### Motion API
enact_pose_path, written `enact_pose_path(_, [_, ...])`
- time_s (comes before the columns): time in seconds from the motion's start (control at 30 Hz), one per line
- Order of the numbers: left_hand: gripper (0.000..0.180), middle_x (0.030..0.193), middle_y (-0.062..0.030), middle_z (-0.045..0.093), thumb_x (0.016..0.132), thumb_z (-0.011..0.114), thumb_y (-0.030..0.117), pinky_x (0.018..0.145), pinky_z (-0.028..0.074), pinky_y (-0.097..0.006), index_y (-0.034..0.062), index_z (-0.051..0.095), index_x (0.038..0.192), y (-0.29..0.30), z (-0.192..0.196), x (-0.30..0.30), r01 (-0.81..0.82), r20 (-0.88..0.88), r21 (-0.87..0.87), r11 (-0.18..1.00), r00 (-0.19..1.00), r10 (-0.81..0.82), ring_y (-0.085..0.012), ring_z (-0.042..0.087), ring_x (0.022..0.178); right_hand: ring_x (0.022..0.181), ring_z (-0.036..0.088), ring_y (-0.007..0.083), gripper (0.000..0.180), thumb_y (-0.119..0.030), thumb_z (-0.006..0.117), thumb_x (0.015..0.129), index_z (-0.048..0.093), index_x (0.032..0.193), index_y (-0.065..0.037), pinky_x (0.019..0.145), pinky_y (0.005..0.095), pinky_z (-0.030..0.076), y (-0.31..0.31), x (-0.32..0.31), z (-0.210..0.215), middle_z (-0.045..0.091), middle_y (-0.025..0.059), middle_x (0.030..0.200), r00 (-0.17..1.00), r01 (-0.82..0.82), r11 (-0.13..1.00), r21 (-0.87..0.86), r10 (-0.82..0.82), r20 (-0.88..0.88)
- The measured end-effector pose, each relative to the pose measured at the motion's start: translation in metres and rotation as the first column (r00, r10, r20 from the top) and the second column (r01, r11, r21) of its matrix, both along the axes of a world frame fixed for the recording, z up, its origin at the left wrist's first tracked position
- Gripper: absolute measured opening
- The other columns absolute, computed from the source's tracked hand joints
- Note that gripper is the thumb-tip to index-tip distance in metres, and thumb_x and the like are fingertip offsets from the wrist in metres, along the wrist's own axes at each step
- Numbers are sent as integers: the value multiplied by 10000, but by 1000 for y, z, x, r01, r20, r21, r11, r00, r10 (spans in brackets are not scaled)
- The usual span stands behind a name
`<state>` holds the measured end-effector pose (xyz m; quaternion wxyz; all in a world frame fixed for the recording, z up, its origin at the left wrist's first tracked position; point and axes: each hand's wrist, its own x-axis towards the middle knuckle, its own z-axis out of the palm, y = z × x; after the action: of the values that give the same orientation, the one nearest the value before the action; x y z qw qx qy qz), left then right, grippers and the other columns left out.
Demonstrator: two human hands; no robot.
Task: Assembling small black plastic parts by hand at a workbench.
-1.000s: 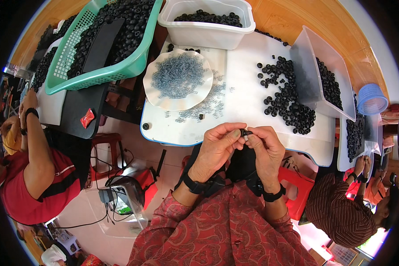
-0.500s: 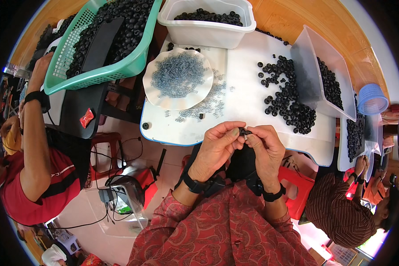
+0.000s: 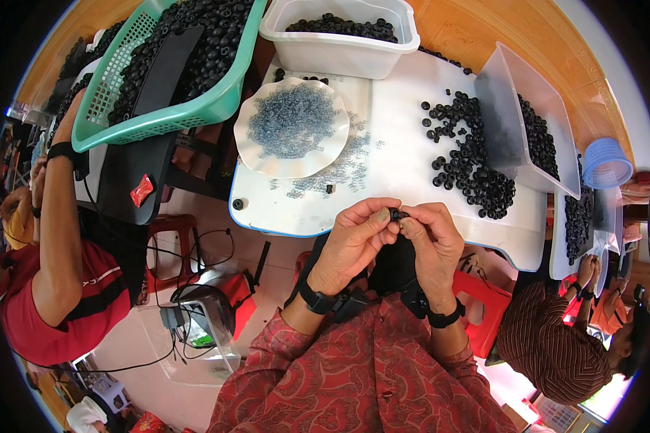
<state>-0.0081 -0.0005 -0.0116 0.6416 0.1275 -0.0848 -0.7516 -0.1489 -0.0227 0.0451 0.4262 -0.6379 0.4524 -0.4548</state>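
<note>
Both my hands meet above the near edge of the white table (image 3: 401, 166). My left hand (image 3: 357, 234) pinches a small black round plastic part (image 3: 395, 214) between thumb and fingertips. From the other side my right hand (image 3: 435, 242) closes thumb and forefinger on the same part; its exact shape is mostly hidden by the fingers. Beyond my left hand stands a white wavy-rimmed plate (image 3: 251, 155) heaped with small clear bluish rings (image 3: 292, 119), some spilled beside it. Loose black round parts (image 3: 473, 177) are spread beyond my right hand.
A white tub (image 3: 339, 54) of black parts stands at the back, a translucent bin (image 3: 498, 119) lies tipped at the right. A green basket (image 3: 188, 119) of black parts is at the left. Co-workers sit on both sides; a red stool (image 3: 484, 307) is by my right arm.
My fingers shift very slightly around the black part, which looks turned a little. The co-worker's arm at the left moves a little.
</note>
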Motion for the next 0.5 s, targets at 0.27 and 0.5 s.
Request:
enact_pose_path(0.27, [253, 950, -103, 689, 989, 586, 44, 736, 565, -245, -48, 621, 1222, 2, 0, 0, -34, 77, 8, 999, 996, 33, -141, 662, 817, 825, 610, 132, 158, 35, 704, 869, 704, 1023, 0, 701, 236, 489, 0, 2, 1, 622, 65, 948, 998, 10, 999, -40, -13, -66])
enact_pose_path(0.5, [257, 934, -103, 694, 981, 595, 30, 739, 561, -244, -49, 626, 1223, 2, 6, -2, -79, 137, 39, 996, 988, 73, -138, 662, 807, 808, 633, 166, 147, 27, 707, 866, 694, 1010, 3, 692, 261, 508, 1, 4, 2, 623, 88, 933, 980, 22, 986, -166, -54, -190])
